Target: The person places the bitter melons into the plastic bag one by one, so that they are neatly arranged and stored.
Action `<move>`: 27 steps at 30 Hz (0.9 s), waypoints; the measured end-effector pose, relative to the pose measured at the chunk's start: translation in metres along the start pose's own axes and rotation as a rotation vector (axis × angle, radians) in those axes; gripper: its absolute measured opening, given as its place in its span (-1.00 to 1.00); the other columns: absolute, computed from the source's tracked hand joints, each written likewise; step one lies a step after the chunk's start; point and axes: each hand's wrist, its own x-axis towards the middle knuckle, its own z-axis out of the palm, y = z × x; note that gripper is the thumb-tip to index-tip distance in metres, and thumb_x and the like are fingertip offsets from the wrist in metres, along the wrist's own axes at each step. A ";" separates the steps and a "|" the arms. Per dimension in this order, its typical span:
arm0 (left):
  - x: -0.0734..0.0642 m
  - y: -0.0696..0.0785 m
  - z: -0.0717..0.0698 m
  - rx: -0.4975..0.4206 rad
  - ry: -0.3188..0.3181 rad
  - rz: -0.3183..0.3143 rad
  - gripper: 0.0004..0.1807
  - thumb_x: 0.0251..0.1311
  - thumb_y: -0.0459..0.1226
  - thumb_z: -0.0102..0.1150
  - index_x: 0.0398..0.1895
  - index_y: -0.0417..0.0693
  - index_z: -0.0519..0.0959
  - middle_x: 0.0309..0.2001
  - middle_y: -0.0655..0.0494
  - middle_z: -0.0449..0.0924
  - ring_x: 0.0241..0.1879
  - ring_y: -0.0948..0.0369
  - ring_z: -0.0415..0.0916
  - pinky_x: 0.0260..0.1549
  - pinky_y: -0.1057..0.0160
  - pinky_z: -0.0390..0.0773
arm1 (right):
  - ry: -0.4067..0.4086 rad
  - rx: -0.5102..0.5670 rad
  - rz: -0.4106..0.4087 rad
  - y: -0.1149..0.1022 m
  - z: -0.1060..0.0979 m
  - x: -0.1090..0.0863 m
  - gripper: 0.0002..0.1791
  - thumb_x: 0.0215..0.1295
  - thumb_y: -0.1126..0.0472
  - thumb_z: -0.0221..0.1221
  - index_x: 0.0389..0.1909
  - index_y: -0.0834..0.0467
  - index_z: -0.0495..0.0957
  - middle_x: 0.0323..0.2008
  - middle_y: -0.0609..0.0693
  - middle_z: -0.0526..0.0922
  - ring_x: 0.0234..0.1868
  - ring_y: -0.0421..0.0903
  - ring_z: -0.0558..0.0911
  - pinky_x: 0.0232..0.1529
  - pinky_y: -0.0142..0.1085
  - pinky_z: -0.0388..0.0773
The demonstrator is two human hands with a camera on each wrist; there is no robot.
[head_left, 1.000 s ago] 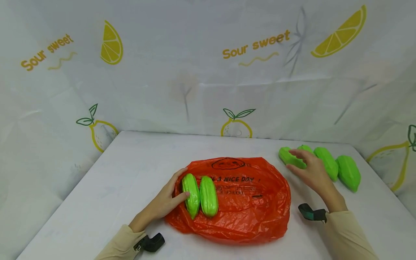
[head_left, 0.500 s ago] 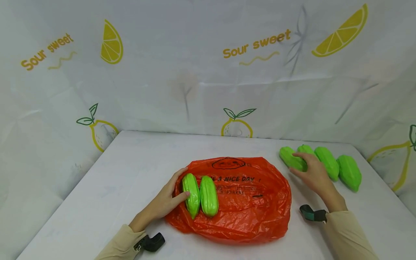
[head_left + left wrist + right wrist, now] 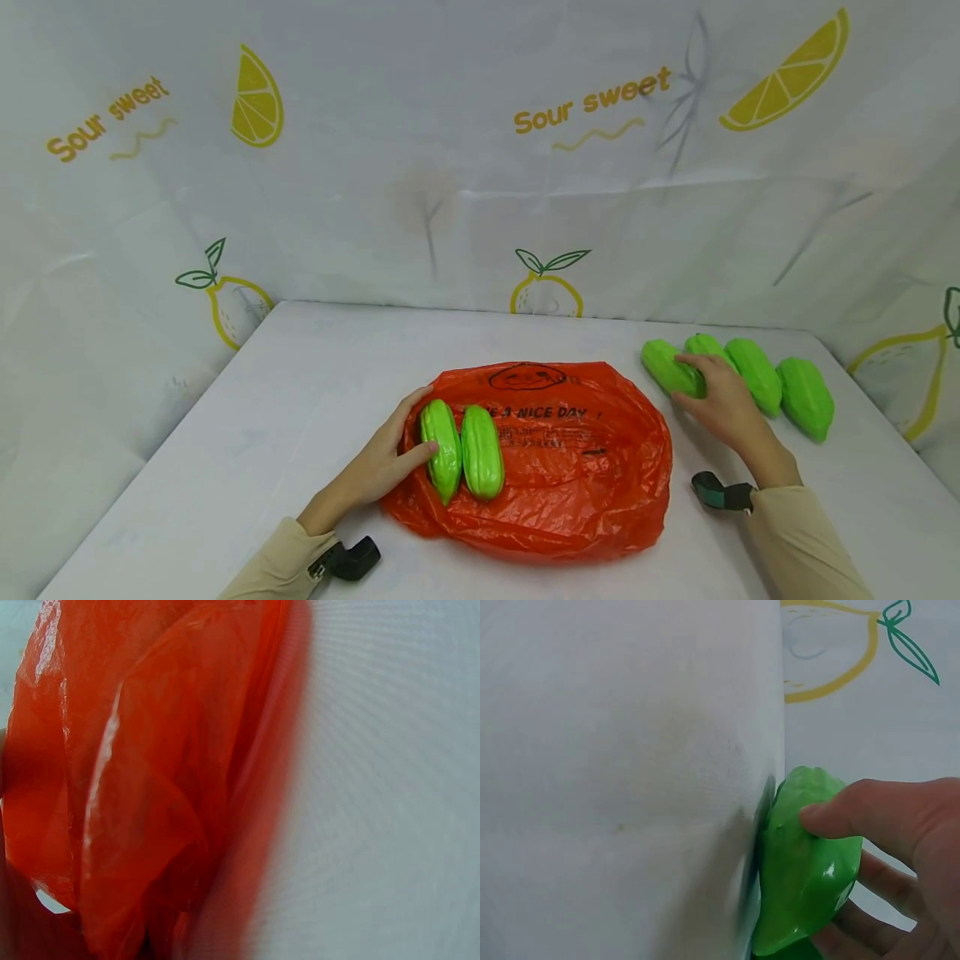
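A red plastic bag (image 3: 570, 483) with black print lies on the white table, and two glossy green ridged fruits (image 3: 482, 452) rest side by side at its left part. My left hand (image 3: 386, 458) grips the bag's left edge; its thumb lies against the leftmost fruit (image 3: 441, 442). In the left wrist view only crumpled bag film (image 3: 150, 772) and table show clearly. At the table's back right, my right hand (image 3: 723, 400) holds another green ridged fruit (image 3: 667, 364) on the table. The right wrist view shows the thumb on one side of this fruit (image 3: 802, 862) and fingers on the other.
Behind the right hand are further green fruits: one partly hidden (image 3: 705, 344), one in the middle (image 3: 753, 375) and one at the right (image 3: 806, 400). A white cloth (image 3: 420, 167) with lemon prints hangs along the table's back edge. A black wrist device (image 3: 356, 558) sits by the left sleeve.
My right hand has closed in on the leftmost of the back-right fruits, its thumb and fingers coming to rest on it. The left hand and bag have stayed put.
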 end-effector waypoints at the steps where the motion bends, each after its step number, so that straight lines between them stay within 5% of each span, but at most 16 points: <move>1: 0.000 0.000 0.000 -0.002 0.000 0.000 -0.24 0.36 -0.15 0.12 0.55 0.14 0.03 0.48 -0.05 0.19 0.40 -0.03 0.25 0.30 -0.23 0.28 | -0.006 0.001 0.001 0.000 0.000 0.000 -0.35 0.13 0.37 0.31 0.25 0.45 0.35 0.21 0.56 0.30 0.21 0.52 0.30 0.17 0.39 0.26; 27: 0.000 0.000 0.000 -0.001 0.000 0.008 -0.23 0.36 -0.16 0.13 0.56 0.13 0.02 0.49 -0.05 0.18 0.41 -0.04 0.23 0.31 -0.24 0.26 | -0.147 0.030 0.037 -0.003 -0.012 -0.004 -0.38 0.09 0.32 0.30 0.20 0.38 0.40 0.16 0.51 0.31 0.12 0.45 0.37 0.09 0.38 0.36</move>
